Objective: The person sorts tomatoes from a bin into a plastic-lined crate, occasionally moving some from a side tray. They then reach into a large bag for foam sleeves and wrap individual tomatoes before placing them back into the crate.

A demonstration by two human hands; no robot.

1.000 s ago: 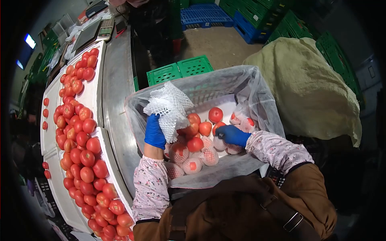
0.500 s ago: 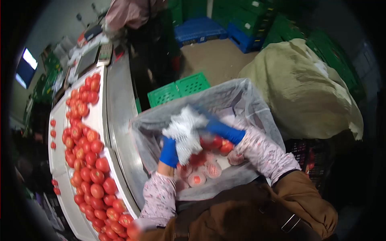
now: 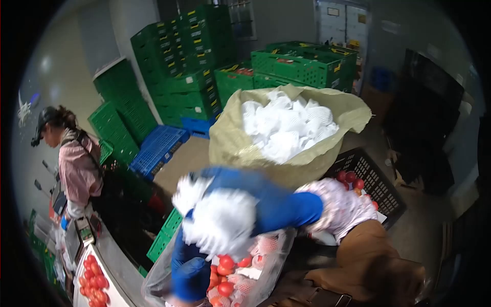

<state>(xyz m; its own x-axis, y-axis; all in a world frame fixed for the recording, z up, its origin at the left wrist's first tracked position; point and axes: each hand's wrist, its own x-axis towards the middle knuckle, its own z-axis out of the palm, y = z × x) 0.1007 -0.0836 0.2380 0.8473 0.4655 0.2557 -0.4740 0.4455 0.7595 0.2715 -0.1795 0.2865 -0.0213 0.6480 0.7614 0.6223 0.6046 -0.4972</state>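
Observation:
White foam nets (image 3: 220,222) are bunched between my two blue-gloved hands, above a plastic-lined crate (image 3: 279,273). My right hand (image 3: 250,197), blurred by motion, reaches across from the right with its fingers wrapped round the top of the bunch. Lower on the left, my left hand (image 3: 192,271) is against the bunch's left side; the nets partly cover its fingers. Beneath the nets, red tomatoes (image 3: 225,263) lie in the crate, some bare and some in foam nets.
A large sack (image 3: 230,148) of white foam nets (image 3: 286,128) stands ahead. Right of it is a black crate (image 3: 383,192) with tomatoes. Green crates (image 3: 197,61) are stacked behind. Another person (image 3: 79,169) stands left, near more tomatoes (image 3: 93,281).
The view has swung up and to the right, bringing the sack's opening and the other person's head into sight. The foam bunch is still at my hands, now larger in view.

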